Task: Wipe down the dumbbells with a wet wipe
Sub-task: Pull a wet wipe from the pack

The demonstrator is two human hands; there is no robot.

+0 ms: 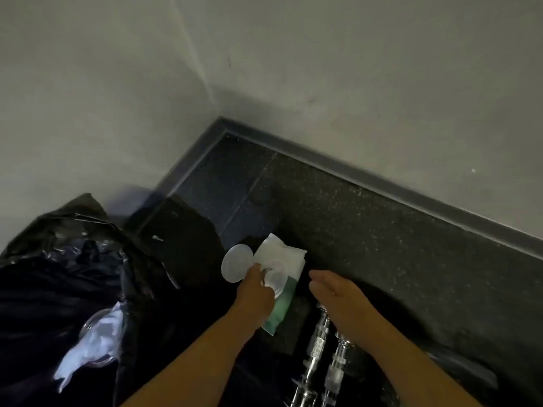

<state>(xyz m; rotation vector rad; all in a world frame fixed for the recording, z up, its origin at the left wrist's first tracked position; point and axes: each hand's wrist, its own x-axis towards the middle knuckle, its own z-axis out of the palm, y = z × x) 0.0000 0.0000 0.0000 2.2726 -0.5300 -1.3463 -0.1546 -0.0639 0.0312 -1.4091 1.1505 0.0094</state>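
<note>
A white and green wet wipe pack (289,261) lies on the dark floor, its round clear lid (236,267) flipped open to the left. My left hand (257,292) rests on the pack at the lid opening, fingers curled at the rim. My right hand (333,292) hovers just right of the pack with fingers relaxed and holding nothing. Two chrome dumbbell bars (316,352) with knurled grips lie below my right hand, their dark plates hard to make out.
A black bin bag (73,259) fills the left side, with crumpled white wipes and clear plastic (94,345) inside it. A grey skirting board (382,183) runs along the wall corner. Speckled dark floor (396,245) stretches to the right.
</note>
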